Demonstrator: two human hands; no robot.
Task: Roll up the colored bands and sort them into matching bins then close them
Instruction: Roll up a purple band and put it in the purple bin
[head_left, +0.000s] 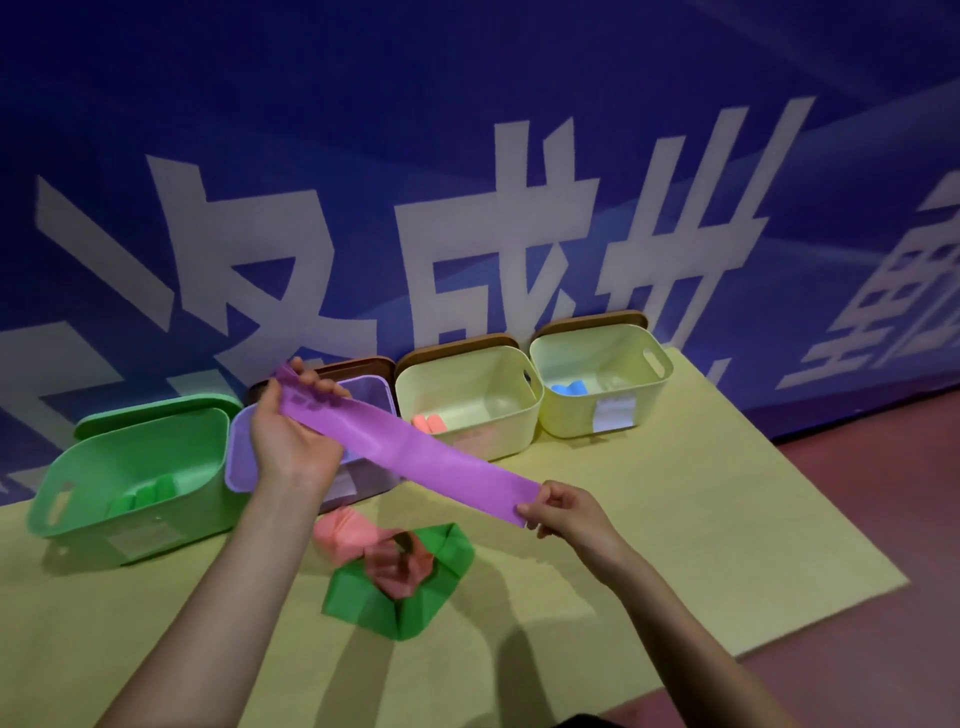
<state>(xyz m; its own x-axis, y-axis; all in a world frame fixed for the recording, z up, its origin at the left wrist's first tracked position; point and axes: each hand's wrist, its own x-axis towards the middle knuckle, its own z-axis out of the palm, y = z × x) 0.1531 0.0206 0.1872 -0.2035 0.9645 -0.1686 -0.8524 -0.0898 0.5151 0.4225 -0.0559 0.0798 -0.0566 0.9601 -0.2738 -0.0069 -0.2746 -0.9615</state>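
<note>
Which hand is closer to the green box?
Left. The left hand grips the purple band just right of the green box. The right hand pinches the band's other end, much farther to the right.

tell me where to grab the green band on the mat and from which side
Judging by its pose, take the green band at its near corner, coming from the near side. That corner lies flat and bare, while the pink band is heaped across its middle and far part, so a grip there would likely drag both.
</note>
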